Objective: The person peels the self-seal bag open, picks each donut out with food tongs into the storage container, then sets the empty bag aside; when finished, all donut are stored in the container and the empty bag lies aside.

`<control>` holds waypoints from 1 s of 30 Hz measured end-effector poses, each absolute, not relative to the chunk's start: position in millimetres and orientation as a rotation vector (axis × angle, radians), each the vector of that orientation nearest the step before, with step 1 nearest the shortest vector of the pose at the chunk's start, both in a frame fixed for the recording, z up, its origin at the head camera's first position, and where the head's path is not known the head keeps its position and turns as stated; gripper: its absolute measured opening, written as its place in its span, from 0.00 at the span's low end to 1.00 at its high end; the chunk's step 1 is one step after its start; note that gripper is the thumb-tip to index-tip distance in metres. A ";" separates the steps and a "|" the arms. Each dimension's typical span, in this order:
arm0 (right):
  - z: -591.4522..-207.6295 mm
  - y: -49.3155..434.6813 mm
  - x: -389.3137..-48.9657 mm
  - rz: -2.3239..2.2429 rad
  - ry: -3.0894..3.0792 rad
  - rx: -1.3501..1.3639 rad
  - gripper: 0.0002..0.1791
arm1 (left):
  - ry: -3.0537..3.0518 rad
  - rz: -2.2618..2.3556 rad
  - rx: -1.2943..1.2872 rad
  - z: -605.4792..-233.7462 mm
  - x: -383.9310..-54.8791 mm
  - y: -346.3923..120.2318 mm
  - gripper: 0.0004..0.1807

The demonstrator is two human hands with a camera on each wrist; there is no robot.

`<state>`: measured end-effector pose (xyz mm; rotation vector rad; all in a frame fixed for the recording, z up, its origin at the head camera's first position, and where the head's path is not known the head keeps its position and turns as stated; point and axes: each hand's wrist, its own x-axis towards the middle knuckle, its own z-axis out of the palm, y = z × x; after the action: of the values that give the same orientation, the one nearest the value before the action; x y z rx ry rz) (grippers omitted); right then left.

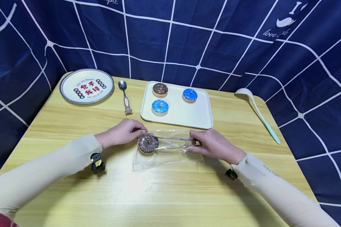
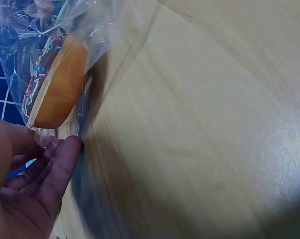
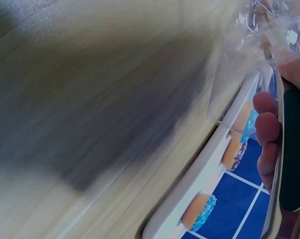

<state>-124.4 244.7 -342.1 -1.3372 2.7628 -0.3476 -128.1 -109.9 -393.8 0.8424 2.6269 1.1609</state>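
A clear plastic bag point(image 1: 170, 160) lies over the wooden table, with a chocolate-iced doughnut point(image 1: 148, 143) inside its left end. In the left wrist view the doughnut point(image 2: 63, 84) stands tilted, sprinkles facing away from the tabletop. My left hand point(image 1: 123, 132) pinches the bag's edge beside the doughnut between thumb and finger. Metal tongs point(image 1: 187, 139) reach into the bag from the right, their tips near the doughnut; whether they touch it I cannot tell. My right hand point(image 1: 214, 144) grips the tongs, whose dark handle point(image 3: 293, 149) shows in the right wrist view.
Behind the bag, a white tray point(image 1: 182, 118) carries one chocolate doughnut point(image 1: 160, 89) and two blue ones. Left of it lie a spoon point(image 1: 125, 97) and a round plate point(image 1: 86, 86). A white ladle point(image 1: 257, 107) with a green handle end lies at the right edge.
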 end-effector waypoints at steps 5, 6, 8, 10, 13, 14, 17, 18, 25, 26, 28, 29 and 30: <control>-340.7 245.6 -123.3 -0.350 2.764 -1.331 0.16 | 2.670 1.106 0.868 -392.2 -127.2 -110.1 0.09; -340.4 246.2 -123.1 -0.355 2.763 -1.330 0.16 | 2.670 1.101 0.865 -391.7 -127.0 -110.3 0.10; -339.9 248.4 -122.7 -0.361 2.763 -1.326 0.16 | 2.669 1.096 0.855 -390.8 -126.5 -110.9 0.10; -338.8 251.3 -122.2 -0.367 2.763 -1.319 0.16 | 2.675 1.090 0.850 -390.0 -126.3 -111.9 0.10; -337.0 257.2 -121.2 -0.374 2.758 -1.306 0.16 | 2.691 1.077 0.853 -388.9 -125.8 -113.4 0.10; -336.0 259.4 -120.7 -0.373 2.760 -1.303 0.16 | 2.697 1.068 0.860 -388.8 -125.9 -114.2 0.10; -333.1 267.2 -118.9 -0.360 2.772 -1.296 0.17 | 2.704 1.041 0.868 -389.1 -126.8 -116.3 0.10; -331.9 270.3 -118.0 -0.355 2.777 -1.291 0.17 | 2.706 1.032 0.869 -389.3 -127.0 -117.2 0.10; -322.0 294.8 -110.2 -0.380 2.814 -1.233 0.14 | 2.724 1.009 0.889 -391.8 -129.3 -125.1 0.10; -320.9 298.5 -109.2 -0.388 2.824 -1.227 0.14 | 2.729 1.010 0.896 -392.0 -129.3 -126.5 0.10; -318.6 305.7 -107.0 -0.404 2.851 -1.217 0.14 | 2.734 1.012 0.907 -391.6 -128.8 -129.0 0.10; -317.4 309.3 -106.0 -0.411 2.866 -1.210 0.15 | 2.738 1.009 0.909 -391.6 -128.6 -130.3 0.10; -316.2 313.0 -104.9 -0.420 2.880 -1.196 0.15 | 2.745 1.003 0.913 -391.2 -128.3 -131.7 0.09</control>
<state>-104.9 313.0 -316.2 -1.1959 2.8801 -0.4197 -128.3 -131.7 -391.2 0.9131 2.7451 1.0029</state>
